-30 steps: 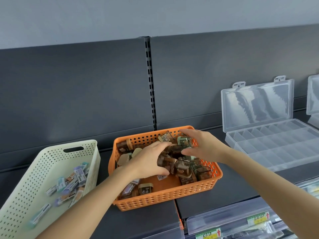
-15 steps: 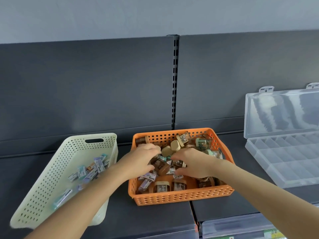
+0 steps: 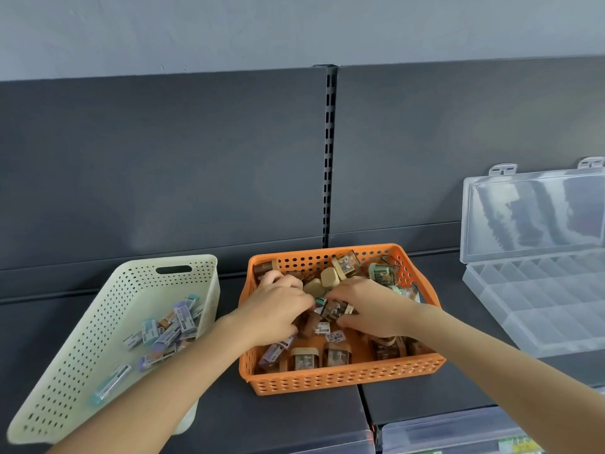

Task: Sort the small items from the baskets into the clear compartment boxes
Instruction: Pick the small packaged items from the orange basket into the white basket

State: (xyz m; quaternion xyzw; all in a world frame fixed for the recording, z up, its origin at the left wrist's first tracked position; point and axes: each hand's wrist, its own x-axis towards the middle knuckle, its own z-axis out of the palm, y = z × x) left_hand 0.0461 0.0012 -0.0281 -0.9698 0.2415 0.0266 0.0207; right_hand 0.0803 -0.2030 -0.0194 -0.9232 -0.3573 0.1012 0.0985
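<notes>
Even, soft light here, barely any shadows. White glare streaks across the clear lid [image 3: 530, 217]. Back panel [image 3: 163, 175] bows toward the edges; everything's slightly soft.

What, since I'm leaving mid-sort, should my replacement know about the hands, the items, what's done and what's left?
Left hand: in the orange basket, fingers curled into the pile; whether it holds anything is hidden.
Right hand: same basket, pinching a brown item.
Cream basket: tilted, left of the orange one, pastel items inside.
Clear box: on the right, lid open, visible compartments look empty.
Done: nothing sorted, as far as shown.
Left: move both baskets' items into the box.
</notes>
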